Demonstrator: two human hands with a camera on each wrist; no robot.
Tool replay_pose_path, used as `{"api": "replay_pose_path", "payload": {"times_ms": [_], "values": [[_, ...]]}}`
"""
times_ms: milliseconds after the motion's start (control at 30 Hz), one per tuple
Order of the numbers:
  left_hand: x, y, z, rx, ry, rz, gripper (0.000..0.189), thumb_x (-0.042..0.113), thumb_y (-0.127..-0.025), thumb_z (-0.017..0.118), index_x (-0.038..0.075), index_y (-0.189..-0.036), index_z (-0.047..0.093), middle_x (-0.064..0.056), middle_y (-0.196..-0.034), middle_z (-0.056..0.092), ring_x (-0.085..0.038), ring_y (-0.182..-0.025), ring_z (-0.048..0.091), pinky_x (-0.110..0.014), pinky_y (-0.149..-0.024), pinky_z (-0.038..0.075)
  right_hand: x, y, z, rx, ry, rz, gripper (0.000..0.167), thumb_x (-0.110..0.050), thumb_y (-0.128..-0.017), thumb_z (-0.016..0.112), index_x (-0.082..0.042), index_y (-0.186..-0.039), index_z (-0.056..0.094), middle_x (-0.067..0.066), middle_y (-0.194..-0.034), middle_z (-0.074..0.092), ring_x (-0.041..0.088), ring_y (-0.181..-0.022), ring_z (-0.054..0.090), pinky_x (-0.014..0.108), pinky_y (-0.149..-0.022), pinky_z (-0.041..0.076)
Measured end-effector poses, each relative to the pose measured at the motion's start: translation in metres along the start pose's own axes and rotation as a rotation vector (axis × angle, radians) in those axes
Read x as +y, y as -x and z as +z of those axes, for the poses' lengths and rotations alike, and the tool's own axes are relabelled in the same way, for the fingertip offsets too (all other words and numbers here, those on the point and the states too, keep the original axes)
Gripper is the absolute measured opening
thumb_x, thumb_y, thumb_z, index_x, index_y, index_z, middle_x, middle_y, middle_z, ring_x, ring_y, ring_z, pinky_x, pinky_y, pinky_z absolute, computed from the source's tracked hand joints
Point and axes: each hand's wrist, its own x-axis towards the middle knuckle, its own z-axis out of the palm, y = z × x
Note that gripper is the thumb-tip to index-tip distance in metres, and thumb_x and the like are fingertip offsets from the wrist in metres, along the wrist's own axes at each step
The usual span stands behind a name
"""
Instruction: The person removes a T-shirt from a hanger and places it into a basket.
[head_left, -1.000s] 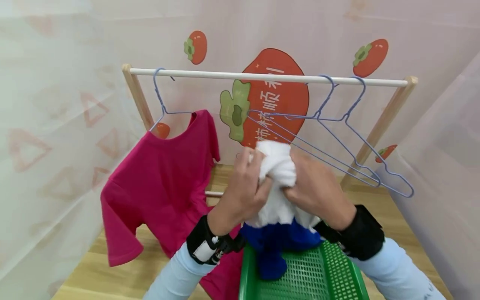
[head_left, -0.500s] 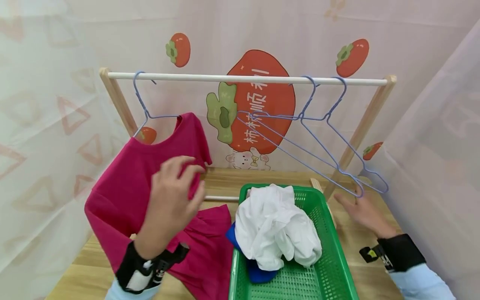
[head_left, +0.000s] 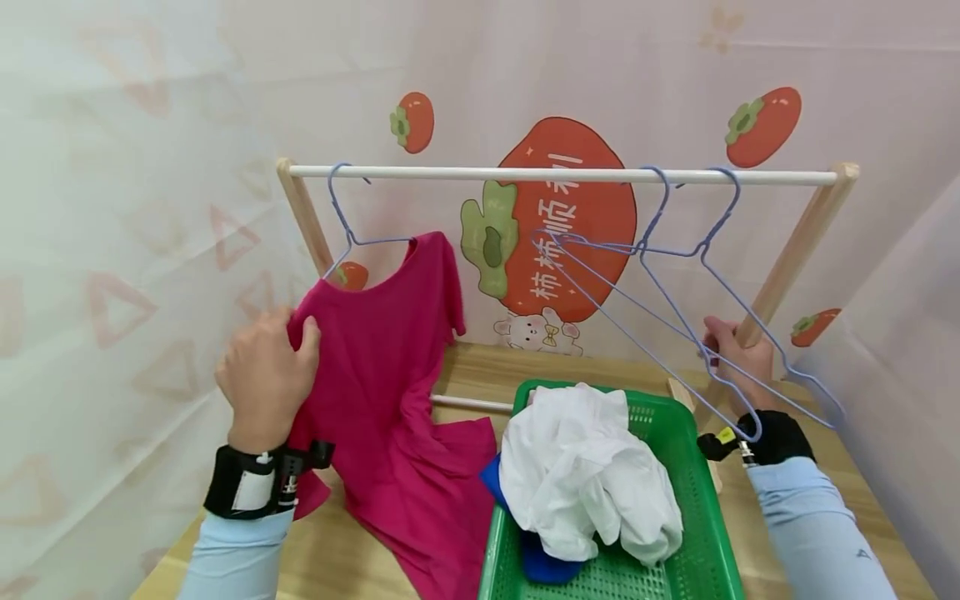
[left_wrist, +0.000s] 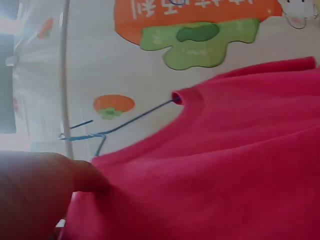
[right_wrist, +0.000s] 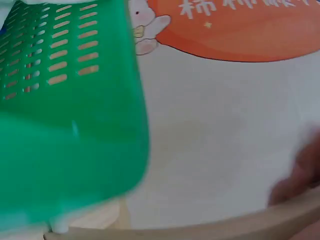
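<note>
A magenta T-shirt (head_left: pixel 375 350) hangs from a blue wire hanger (head_left: pixel 341 204) at the left of the rail, its lower part trailing on the table. My left hand (head_left: pixel 266 379) pinches its shoulder, thumb in front and fingers mostly hidden behind the cloth. In the left wrist view the thumb presses into the magenta fabric (left_wrist: pixel 200 165) below the neckline. At the right, my right hand (head_left: pixel 742 358) grips the wooden post (head_left: pixel 795 242) of the clothes rack. Its fingers (right_wrist: pixel 300 175) look blurred beside the post in the right wrist view.
Two bare blue hangers (head_left: pixel 720 221) hang at the right of the white rail (head_left: pixel 465 173), in front of my right hand. A green basket (head_left: pixel 720 533) holds a crumpled white cloth (head_left: pixel 585 475) over a blue one (head_left: pixel 551 567). Curtains enclose the wooden table (head_left: pixel 480 362).
Both hands have let go of the white cloth, which now lies in the basket. My left hand went left to the shirt's shoulder; my right hand went right to the rack's post.
</note>
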Motion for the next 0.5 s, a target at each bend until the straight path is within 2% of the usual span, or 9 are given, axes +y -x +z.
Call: {"api": "replay_pose_path", "payload": {"times_ms": [67,133,200,300,367,500], "values": [[-0.001,0.001,0.005,0.011,0.009,-0.004,0.039,0.037,-0.106,0.055,0.003,-0.09,0.067,-0.024,-0.082,0.067,-0.048,-0.075,0.062,-0.049,-0.049,0.043,0.004,-0.006,0.008,0.128,0.002,0.02,0.032,-0.034,-0.099,0.072,-0.018,-0.072,0.063,-0.013,-0.056,0.059,0.003,-0.052,0.055,0.018,-0.053,0.043],[0.0,0.003,0.009,0.045,0.025,-0.002,0.04,0.036,-0.108,0.054,0.003,-0.091,0.068,-0.026,-0.083,0.069,-0.051,-0.074,0.063,-0.05,-0.047,0.043,0.008,-0.008,0.012,0.228,0.084,0.015,0.044,-0.04,-0.099,0.067,-0.019,-0.062,0.054,-0.014,-0.051,0.048,0.004,-0.049,0.046,0.022,-0.054,0.037],[0.001,0.005,0.011,0.094,0.027,0.009,0.04,0.034,-0.109,0.053,0.002,-0.091,0.068,-0.027,-0.084,0.071,-0.055,-0.074,0.064,-0.056,-0.048,0.044,0.012,-0.006,0.014,0.282,0.147,-0.013,0.049,-0.043,-0.099,0.062,-0.02,-0.058,0.048,-0.016,-0.05,0.044,0.006,-0.052,0.042,0.025,-0.058,0.034],[0.005,0.005,0.007,0.148,0.027,0.025,0.037,0.032,-0.109,0.053,0.002,-0.1,0.073,-0.028,-0.094,0.074,-0.059,-0.079,0.065,-0.065,-0.052,0.046,0.015,-0.005,0.018,0.299,0.197,-0.089,0.057,-0.043,-0.1,0.059,-0.018,-0.052,0.039,-0.016,-0.047,0.038,0.006,-0.049,0.036,0.029,-0.055,0.027],[0.009,0.003,0.002,0.161,0.022,0.031,0.036,0.031,-0.109,0.054,0.003,-0.103,0.075,-0.027,-0.096,0.075,-0.059,-0.081,0.066,-0.067,-0.052,0.045,0.016,-0.005,0.02,0.297,0.202,-0.131,0.059,-0.041,-0.1,0.058,-0.018,-0.05,0.037,-0.016,-0.045,0.037,0.006,-0.047,0.033,0.029,-0.053,0.025],[0.016,-0.004,-0.01,0.166,0.016,0.049,0.036,0.032,-0.11,0.054,0.005,-0.104,0.076,-0.026,-0.099,0.076,-0.058,-0.084,0.067,-0.066,-0.051,0.044,0.015,-0.007,0.02,0.312,0.223,-0.139,0.057,-0.039,-0.1,0.056,-0.019,-0.051,0.035,-0.015,-0.047,0.034,0.007,-0.047,0.031,0.029,-0.053,0.024]]}}
